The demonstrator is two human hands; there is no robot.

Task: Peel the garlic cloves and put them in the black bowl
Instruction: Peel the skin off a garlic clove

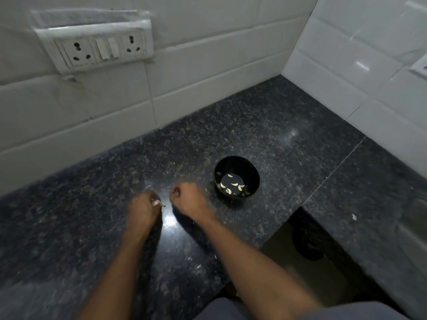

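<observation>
Left hand pinching garlic clove; right hand curled, empty; black bowl unlabelled

The counter looks like polished speckled dark stone, glossy enough to throw back a bright glare near the hands. The wall tiles are smooth, shiny white ceramic. The black bowl has a glossy, plastic-like sheen. The socket plate appears matt white plastic. Papery garlic skin clings to the left hand.
</observation>
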